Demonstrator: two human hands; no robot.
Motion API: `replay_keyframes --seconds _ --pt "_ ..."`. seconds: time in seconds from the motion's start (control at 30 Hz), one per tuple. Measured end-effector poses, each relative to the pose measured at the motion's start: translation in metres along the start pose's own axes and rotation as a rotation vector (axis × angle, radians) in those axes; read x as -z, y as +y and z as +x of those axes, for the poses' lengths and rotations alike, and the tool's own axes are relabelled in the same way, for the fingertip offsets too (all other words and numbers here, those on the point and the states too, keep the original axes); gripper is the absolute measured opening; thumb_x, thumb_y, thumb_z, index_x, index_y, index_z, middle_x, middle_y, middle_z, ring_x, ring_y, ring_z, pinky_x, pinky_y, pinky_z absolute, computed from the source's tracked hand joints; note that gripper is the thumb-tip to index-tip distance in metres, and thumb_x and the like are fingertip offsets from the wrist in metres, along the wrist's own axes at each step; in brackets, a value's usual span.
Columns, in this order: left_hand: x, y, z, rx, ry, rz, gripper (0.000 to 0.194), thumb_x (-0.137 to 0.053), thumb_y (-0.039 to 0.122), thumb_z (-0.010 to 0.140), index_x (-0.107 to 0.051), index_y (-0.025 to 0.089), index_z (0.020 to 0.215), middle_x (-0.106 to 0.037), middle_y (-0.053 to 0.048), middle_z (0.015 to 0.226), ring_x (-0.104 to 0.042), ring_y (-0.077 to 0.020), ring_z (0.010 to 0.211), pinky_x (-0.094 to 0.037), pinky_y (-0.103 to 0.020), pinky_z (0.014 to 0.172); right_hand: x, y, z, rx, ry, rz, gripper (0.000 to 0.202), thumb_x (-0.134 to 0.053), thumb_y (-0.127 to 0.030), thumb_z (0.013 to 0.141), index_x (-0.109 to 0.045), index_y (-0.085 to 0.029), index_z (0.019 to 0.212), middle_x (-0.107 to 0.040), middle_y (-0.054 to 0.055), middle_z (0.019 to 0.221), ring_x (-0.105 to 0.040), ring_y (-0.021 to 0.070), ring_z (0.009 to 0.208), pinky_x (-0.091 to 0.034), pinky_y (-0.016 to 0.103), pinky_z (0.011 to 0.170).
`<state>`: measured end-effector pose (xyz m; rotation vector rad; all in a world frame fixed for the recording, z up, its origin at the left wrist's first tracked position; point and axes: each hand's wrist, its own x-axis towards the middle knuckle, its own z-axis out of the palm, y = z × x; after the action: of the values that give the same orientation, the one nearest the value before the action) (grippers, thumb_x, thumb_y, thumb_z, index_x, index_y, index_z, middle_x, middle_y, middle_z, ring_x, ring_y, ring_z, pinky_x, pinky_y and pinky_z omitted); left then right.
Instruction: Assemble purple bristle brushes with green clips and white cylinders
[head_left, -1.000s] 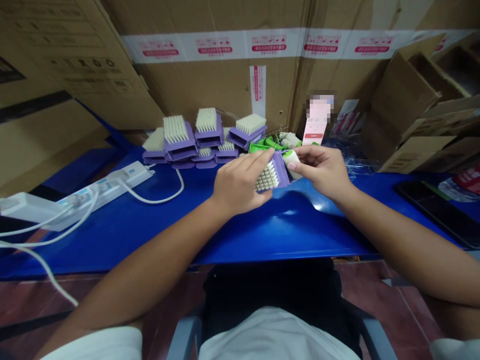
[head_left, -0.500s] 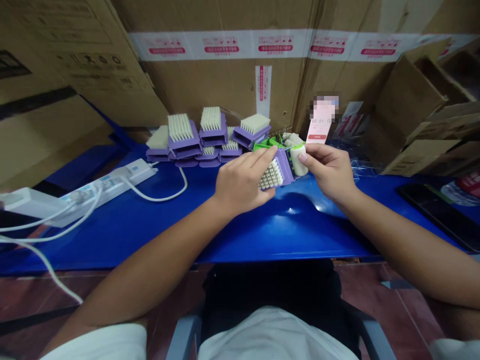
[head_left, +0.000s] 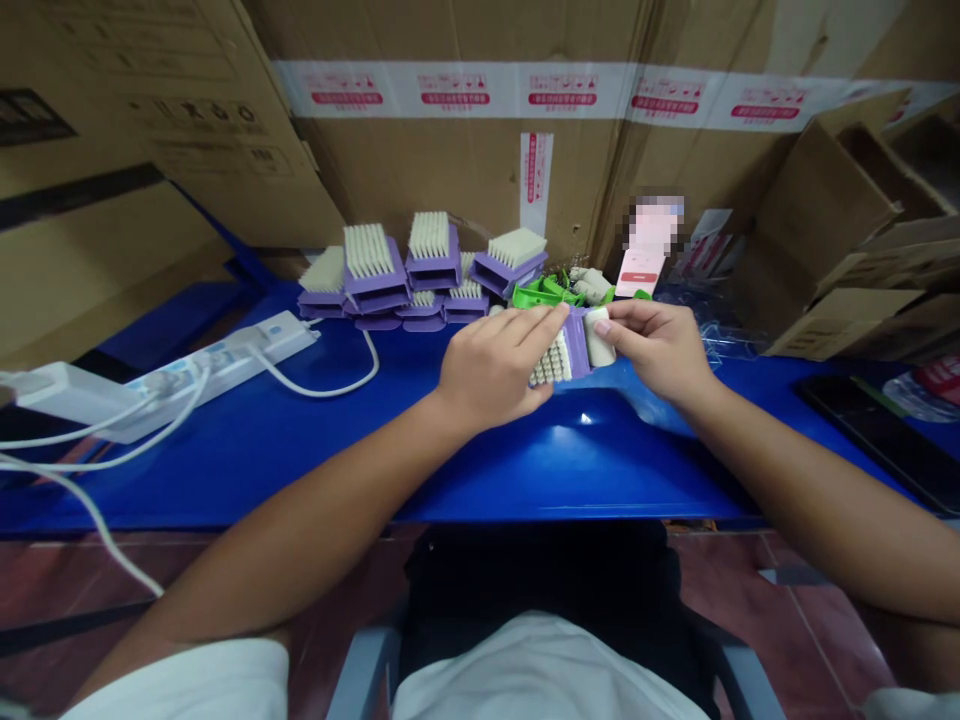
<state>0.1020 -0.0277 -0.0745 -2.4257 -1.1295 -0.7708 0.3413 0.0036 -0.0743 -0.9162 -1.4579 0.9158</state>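
My left hand (head_left: 491,365) is closed around a purple brush head (head_left: 576,345), whose pale bristles face down toward me between thumb and fingers. Pinched in my right hand (head_left: 660,345) is a cream-white rounded block (head_left: 599,337), set against the open end of the purple brush. Whether the block is inside the opening or only touching it, I cannot tell. Just behind my hands lie green plastic parts (head_left: 541,292) and more whitish pieces (head_left: 592,284). To the left, several purple brushes (head_left: 375,280) are piled with their bristles upward.
A white power strip (head_left: 210,370) with cables lies on the blue table (head_left: 570,470) at left. A lit phone (head_left: 643,262) leans at the back, and a dark phone (head_left: 877,435) lies at right. Cardboard boxes (head_left: 465,170) wall off the back; cut cardboard (head_left: 832,240) stands at right.
The white block has turned, its green end no longer showing, and now meets the purple brush's open end. Both hands have shifted slightly right in view.
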Motion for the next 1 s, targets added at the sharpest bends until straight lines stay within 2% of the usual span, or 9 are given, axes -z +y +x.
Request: replay_keyframes --seconds 0.2,0.33,0.43,0.53,0.63,0.8,1.0 --pt "0.001 0.001 0.002 0.083 -0.049 -0.042 0.080 -0.077 0.034 0.088 -0.058 0.020 0.165 -0.073 -0.012 0.157 -0.075 -0.0340 0.137 -0.064 -0.042 0.109 0.000 0.001 0.002 -0.038 0.001 0.050 0.045 -0.105 -0.060 0.067 -0.089 -0.023 0.088 -0.084 0.002 0.079 -0.070 0.0156 0.063 -0.059 0.029 0.058" --pt "0.001 0.000 0.004 0.129 -0.043 -0.064 0.082 -0.078 0.034 0.088 -0.056 0.021 0.166 -0.071 -0.011 0.159 -0.073 -0.0334 0.140 -0.063 -0.040 0.110 0.006 0.002 0.006 -0.109 0.006 0.146 0.052 -0.104 -0.066 0.068 -0.087 -0.024 0.094 -0.085 0.003 0.087 -0.076 0.0196 0.072 -0.066 0.034 0.065" --pt "0.002 0.000 0.004 0.126 -0.038 -0.060 0.081 -0.078 0.033 0.088 -0.058 0.020 0.165 -0.071 -0.011 0.159 -0.073 -0.0332 0.140 -0.063 -0.040 0.112 0.008 0.002 0.006 -0.143 -0.035 0.177 0.047 -0.103 -0.062 0.070 -0.087 -0.025 0.093 -0.084 0.004 0.088 -0.078 0.0222 0.076 -0.069 0.039 0.070" --pt "0.004 0.000 0.004 0.123 -0.043 -0.044 0.081 -0.078 0.034 0.088 -0.058 0.020 0.165 -0.071 -0.012 0.159 -0.073 -0.0335 0.140 -0.063 -0.040 0.111 0.008 0.002 0.005 -0.173 -0.102 0.163 0.040 -0.105 -0.050 0.070 -0.088 -0.024 0.096 -0.086 0.005 0.091 -0.080 0.0245 0.080 -0.070 0.042 0.074" --pt "0.003 -0.001 0.003 0.110 -0.054 -0.029 0.082 -0.079 0.033 0.086 -0.059 0.020 0.164 -0.073 -0.011 0.157 -0.075 -0.0341 0.137 -0.063 -0.042 0.109 0.007 0.004 0.005 -0.192 -0.179 0.172 0.043 -0.107 -0.041 0.067 -0.089 -0.022 0.101 -0.088 0.007 0.095 -0.082 0.0257 0.084 -0.070 0.043 0.078" --pt "0.002 -0.002 0.003 0.091 -0.040 -0.029 0.082 -0.078 0.033 0.086 -0.060 0.019 0.164 -0.074 -0.011 0.156 -0.076 -0.0336 0.135 -0.064 -0.041 0.107 0.008 0.006 0.006 -0.207 -0.187 0.205 0.047 -0.107 -0.047 0.067 -0.090 -0.022 0.104 -0.089 0.007 0.098 -0.082 0.0245 0.085 -0.069 0.040 0.077" --pt "0.005 -0.003 0.005 0.111 -0.021 -0.043 0.082 -0.079 0.032 0.086 -0.059 0.020 0.164 -0.073 -0.011 0.157 -0.074 -0.0328 0.138 -0.062 -0.040 0.112 0.011 0.005 0.006 -0.205 -0.173 0.220 0.045 -0.103 -0.055 0.072 -0.089 -0.023 0.101 -0.086 0.006 0.090 -0.081 0.0230 0.078 -0.070 0.040 0.075"
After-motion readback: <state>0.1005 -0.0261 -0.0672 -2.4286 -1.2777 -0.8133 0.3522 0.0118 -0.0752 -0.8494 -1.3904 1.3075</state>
